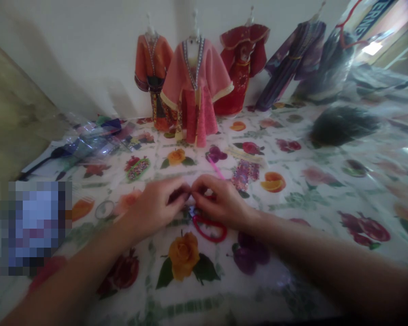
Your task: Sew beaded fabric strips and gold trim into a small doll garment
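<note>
Over the middle of the table, my left hand (158, 201) and my right hand (222, 203) meet at the fingertips. Thumb and forefinger are pinched together on each hand, and whatever lies between them is too small to make out. Scissors (211, 239) with red handles lie on the cloth beneath my right hand, their blades partly hidden. Just beyond that hand a thin pink stick (216, 167) rests at a slant. To its right are a glittery patterned piece of fabric (245, 174) and a pale strip of trim (248, 155).
Small doll dresses on stands line the wall, a pink one (199, 90) foremost. Clear plastic packets (104, 136) are heaped at the back left. A dark bundle (343, 124) lies at the right. Fruit-and-flower tablecloth (279, 253) covers the table; a blurred-out object (36, 222) is at left.
</note>
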`<state>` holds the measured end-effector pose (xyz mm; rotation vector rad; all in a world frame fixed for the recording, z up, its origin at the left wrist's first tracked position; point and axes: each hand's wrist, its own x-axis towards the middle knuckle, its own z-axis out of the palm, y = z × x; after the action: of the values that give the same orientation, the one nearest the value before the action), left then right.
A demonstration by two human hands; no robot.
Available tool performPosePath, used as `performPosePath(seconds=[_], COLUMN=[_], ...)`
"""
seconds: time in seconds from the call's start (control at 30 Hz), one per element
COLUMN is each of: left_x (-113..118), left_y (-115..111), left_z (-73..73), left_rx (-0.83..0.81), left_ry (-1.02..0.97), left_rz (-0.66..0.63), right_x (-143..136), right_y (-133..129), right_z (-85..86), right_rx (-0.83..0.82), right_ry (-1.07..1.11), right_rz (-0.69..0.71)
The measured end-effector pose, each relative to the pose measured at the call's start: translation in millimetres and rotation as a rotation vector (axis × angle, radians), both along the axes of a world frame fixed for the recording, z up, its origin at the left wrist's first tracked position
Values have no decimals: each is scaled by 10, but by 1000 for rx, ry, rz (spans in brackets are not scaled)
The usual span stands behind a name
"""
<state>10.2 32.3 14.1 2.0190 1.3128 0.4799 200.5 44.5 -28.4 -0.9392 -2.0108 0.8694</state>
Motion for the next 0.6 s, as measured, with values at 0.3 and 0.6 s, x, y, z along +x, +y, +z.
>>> performPosePath(seconds=[0.3, 0.6], left_x=[1, 4], left_y=[5, 2], left_z=[-25, -6], left_rx=[-29, 24], left_ry=[-40, 15], left_rz=[-9, -22], right_x=[-14, -10], right_y=[14, 3], right_z=[26, 21], right_rx=[-94, -87], right_ry=[67, 40], right_rz=[24, 13])
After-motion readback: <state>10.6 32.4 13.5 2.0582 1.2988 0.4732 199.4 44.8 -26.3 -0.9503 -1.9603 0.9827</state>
